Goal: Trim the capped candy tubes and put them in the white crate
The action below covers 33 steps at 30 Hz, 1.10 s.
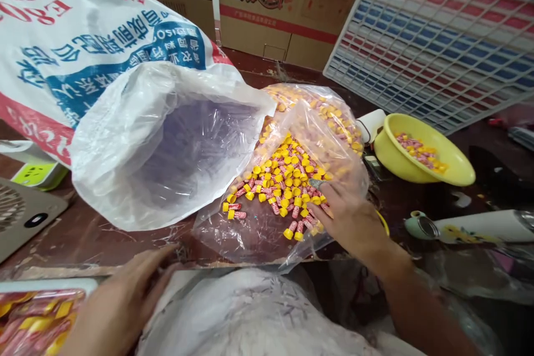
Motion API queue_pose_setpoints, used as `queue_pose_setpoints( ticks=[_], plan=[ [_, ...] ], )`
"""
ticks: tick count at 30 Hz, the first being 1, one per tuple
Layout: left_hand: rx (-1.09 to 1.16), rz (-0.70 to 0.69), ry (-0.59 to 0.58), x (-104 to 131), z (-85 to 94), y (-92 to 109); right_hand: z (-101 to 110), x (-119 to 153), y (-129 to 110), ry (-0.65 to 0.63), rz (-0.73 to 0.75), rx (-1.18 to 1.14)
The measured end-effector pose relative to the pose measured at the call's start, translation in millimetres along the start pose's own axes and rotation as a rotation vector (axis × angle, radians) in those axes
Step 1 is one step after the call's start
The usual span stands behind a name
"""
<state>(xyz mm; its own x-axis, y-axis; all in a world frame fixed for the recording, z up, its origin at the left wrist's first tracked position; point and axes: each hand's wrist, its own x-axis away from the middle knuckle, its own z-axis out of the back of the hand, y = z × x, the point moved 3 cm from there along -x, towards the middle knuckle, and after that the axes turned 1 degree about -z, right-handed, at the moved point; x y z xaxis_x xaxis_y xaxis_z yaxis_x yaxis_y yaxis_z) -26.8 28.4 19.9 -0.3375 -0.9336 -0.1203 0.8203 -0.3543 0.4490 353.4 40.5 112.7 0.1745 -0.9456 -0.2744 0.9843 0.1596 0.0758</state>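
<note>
Cardboard cartons (258,5) and a leaning grid board of red and blue cells (442,28) close off the back of a dark, worn counter (104,233).

Largest on it is a printed woven sack (83,39) lying on its side at the left, its translucent liner (167,144) gaping toward the camera; as far as the view reaches into the mouth, nothing shows inside.

Next to it, touching the liner's edge, lies a clear plastic bag (258,233) with its opening spread flat, and a heap of small yellow-capped pieces (283,178) spills across it, with more packed in the closed end behind. Most of the stock appears to sit in that bag.

To the right stands a yellow bowl (421,167), tilted slightly, holding only a small scatter of the same pieces, so the moving of pieces looks barely started or nearly emptied out; which, I cannot tell.

A pale roll (479,227) lies in front of the bowl.

The right hand (350,217) rests on the near edge of the heap, fingers (321,200) spread loosely among the pieces, gripping nothing that shows.

The left hand (125,300) lies flat and open at the counter's near edge, beside a tray of wrapped packets (37,317), holding nothing.
</note>
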Motion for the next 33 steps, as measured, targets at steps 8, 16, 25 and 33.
queue_pose_setpoints(
  ticks=[8,16,25,33],
  plan=[
    [0.097,-0.385,-0.452,-47.3,-72.0,120.6,-72.9,-12.0,17.7,-0.556,-0.338,0.098],
    [0.061,-0.328,-0.39,-73.6,-45.3,112.8,-100.6,-52.3,-7.0,-0.506,-0.218,-0.022],
    [-0.506,-0.118,-0.157,-182.4,-8.4,49.4,-94.2,-47.9,8.9,-0.244,-0.187,-0.236],
    [-0.09,-0.16,-0.072,-154.6,-14.5,55.8,-71.0,-23.0,9.6,0.065,-0.27,-0.725]
  ],
)
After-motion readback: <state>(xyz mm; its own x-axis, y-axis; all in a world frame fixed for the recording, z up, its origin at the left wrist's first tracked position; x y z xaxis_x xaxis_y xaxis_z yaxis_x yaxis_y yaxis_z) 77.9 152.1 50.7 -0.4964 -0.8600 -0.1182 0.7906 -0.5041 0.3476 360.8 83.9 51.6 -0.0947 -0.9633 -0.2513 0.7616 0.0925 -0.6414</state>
